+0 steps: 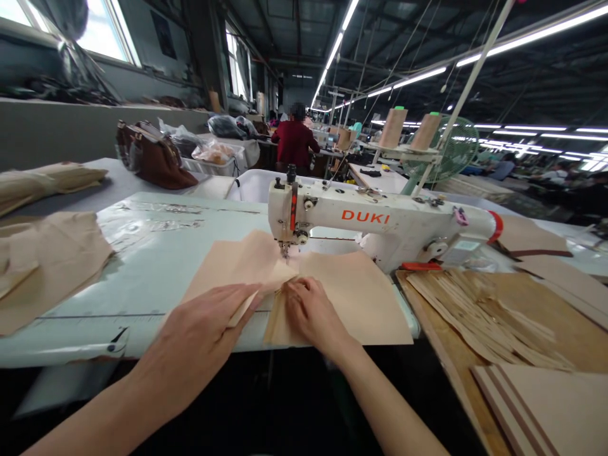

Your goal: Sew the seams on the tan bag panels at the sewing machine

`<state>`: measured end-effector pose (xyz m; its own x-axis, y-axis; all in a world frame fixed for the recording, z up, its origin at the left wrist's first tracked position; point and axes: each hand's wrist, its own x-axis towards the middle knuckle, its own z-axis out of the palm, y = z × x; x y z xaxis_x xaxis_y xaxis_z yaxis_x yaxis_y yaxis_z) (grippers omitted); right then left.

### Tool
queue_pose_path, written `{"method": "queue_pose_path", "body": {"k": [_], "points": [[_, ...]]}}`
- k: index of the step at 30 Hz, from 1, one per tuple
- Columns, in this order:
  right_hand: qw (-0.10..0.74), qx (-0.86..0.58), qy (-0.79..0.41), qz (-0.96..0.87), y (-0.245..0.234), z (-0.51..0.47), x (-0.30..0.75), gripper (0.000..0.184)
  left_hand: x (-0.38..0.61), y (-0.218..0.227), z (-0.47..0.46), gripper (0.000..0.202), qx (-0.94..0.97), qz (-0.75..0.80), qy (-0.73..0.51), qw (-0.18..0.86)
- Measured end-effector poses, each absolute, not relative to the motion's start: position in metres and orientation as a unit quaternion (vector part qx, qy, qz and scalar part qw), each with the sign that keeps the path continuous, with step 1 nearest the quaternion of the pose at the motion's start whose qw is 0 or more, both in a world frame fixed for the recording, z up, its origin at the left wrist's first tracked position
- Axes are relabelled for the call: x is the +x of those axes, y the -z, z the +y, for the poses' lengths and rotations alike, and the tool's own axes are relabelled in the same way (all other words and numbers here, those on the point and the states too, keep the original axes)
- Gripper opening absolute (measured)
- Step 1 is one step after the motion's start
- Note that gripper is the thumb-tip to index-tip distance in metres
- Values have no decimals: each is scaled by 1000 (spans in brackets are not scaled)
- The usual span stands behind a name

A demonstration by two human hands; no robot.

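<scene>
Where the right grip (311, 311) pinches, beige fabric (363, 294) spreads beneath and rightward

Both the left hand (209, 329) and the right hand (308, 313) are bare, with slender fingers (240, 292) and smooth, rounded backs. The left forearm (104, 411) and the right forearm (375, 386), seen beyond the near edge of the surface (142, 272), are bare as well, slim and even in outline, narrowing toward the wrists. The left one looks the broader of the two. Fingernails are too small to make out. Below that near edge, deep shadow hides any clothing.
</scene>
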<state>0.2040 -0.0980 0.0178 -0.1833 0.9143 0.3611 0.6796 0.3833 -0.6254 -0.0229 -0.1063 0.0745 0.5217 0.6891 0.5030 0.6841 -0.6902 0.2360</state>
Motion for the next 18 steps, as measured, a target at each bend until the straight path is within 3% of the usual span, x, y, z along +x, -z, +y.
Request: {"method": "queue_pose_path", "body": {"k": [8,13,15,18], "points": [[338,-549,-169,-746,-12,-109,201,30,-18,-97,-100,46,838,449,-290,106],[282,-475,-180,-814,-8,-143,202,54,-17,-99,-100,42,837,441,-289,146],[278,-478,-174,-815,-1,-143,199,48,-16,-98,-100,40,842,429,-286,155],[317,-461,-212,-801,5,-137,201,24,-15,-98,-100,38,841,422,-299,158]]}}
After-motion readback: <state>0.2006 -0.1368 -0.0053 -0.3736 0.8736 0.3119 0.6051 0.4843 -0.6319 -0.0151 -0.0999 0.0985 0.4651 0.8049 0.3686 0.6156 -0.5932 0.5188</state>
